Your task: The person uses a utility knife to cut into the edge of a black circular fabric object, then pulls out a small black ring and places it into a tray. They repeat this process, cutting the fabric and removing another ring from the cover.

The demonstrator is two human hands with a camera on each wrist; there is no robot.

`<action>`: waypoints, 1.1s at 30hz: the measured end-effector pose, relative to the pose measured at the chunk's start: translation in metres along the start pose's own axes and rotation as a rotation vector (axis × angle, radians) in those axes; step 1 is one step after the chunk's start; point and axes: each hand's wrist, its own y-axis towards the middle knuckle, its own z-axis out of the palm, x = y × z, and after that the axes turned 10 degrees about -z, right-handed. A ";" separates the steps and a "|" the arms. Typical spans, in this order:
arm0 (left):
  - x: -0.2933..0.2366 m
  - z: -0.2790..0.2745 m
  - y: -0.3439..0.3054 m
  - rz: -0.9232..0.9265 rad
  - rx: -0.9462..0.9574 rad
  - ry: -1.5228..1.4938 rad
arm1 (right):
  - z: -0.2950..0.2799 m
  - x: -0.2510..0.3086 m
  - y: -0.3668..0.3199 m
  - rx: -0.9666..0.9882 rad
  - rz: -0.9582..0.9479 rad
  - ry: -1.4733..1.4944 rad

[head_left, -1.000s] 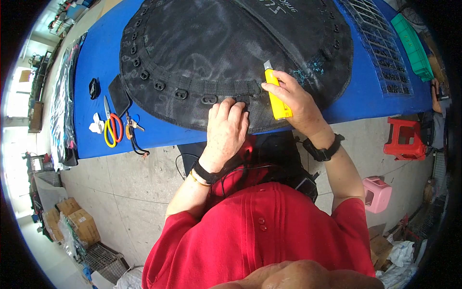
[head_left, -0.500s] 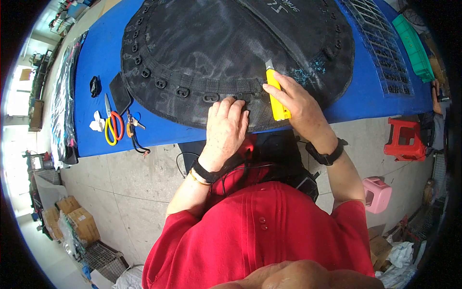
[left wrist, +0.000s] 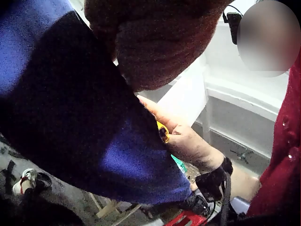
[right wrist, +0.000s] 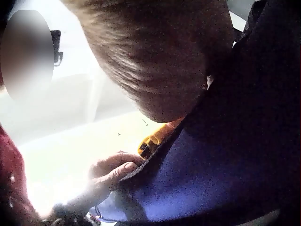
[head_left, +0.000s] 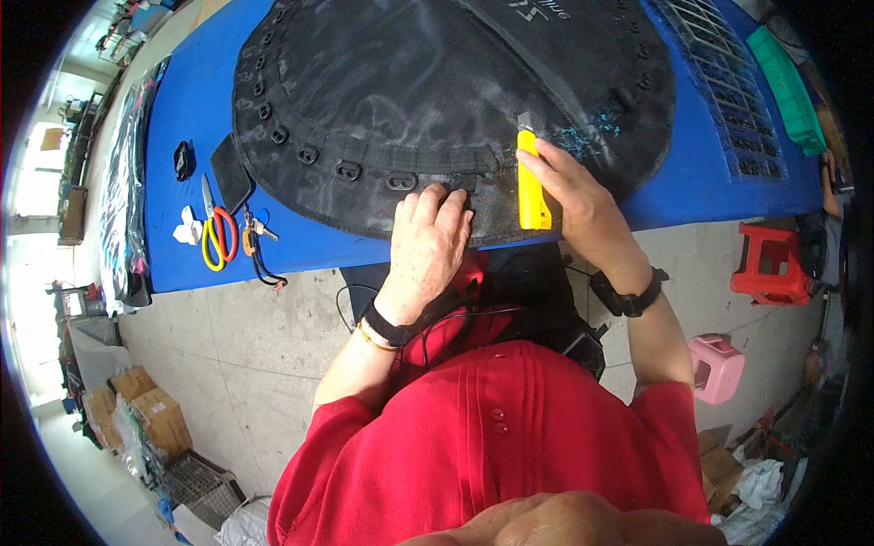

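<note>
In the head view a round black mesh sheet (head_left: 401, 100) lies on the blue table (head_left: 196, 109). A curved webbing band (head_left: 405, 162) with several black plastic loops (head_left: 348, 170) runs along its near side. My left hand (head_left: 425, 250) rests on the near rim, bent fingers pressing beside a loop; the fingertips are partly hidden. My right hand (head_left: 583, 205) holds a yellow utility knife (head_left: 530, 187) with its blade out, pointing away over the mesh. Its handle (right wrist: 155, 141) shows beyond the sleeve-like dark wrist in the right wrist view.
Scissors (head_left: 217, 232), keys (head_left: 259, 227), a black phone-like slab (head_left: 231, 175) and a crumpled white scrap (head_left: 188, 227) lie on the left. A clear compartment tray (head_left: 719, 86) and a green bin (head_left: 783, 91) stand right. Stools (head_left: 715, 369) are on the floor.
The right hand and the utility knife have shifted slightly right, and the knife has turned more upright in the view. The left hand stays on the near rim.
</note>
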 end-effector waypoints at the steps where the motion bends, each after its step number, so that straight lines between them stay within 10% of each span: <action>1: 0.000 0.000 -0.001 0.003 0.003 0.004 | 0.000 -0.003 -0.003 -0.010 0.021 0.000; 33: 0.002 -0.003 -0.002 -0.012 0.044 -0.021 | 0.010 -0.017 -0.017 -0.037 0.055 -0.234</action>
